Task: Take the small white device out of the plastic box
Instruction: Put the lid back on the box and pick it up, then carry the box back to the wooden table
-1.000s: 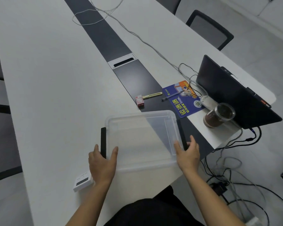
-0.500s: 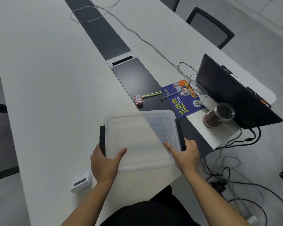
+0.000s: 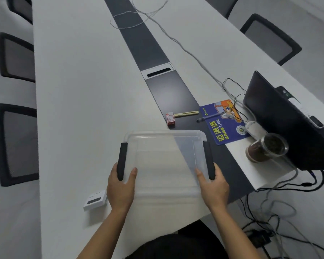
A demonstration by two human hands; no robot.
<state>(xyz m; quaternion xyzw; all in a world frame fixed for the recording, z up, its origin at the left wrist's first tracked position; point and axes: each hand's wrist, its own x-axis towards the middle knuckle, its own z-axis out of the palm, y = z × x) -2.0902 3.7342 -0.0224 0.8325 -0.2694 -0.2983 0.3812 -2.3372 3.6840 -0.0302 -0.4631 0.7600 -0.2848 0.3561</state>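
Now each hand, left (image 3: 121, 186) and right (image 3: 213, 186), grips the empty plastic box (image 3: 165, 146); white device (image 3: 95, 200) lies outside.

Blue rectangular printed mat (image 3: 223, 122) on table: large yellow Chinese characters "运滴滴"; smaller yellow line beside them, too small to read. Round emblem in its corner illegible. Small red-and-white box (image 3: 170, 118): print unreadable.

Single head-worn wide-angle view, looking forward and steeply down from above the near edge of the desk (image 3: 79, 109), close over the near end, far edge running out of frame at top, chairs (image 3: 15, 144) along the left edge, floor beyond the right edge
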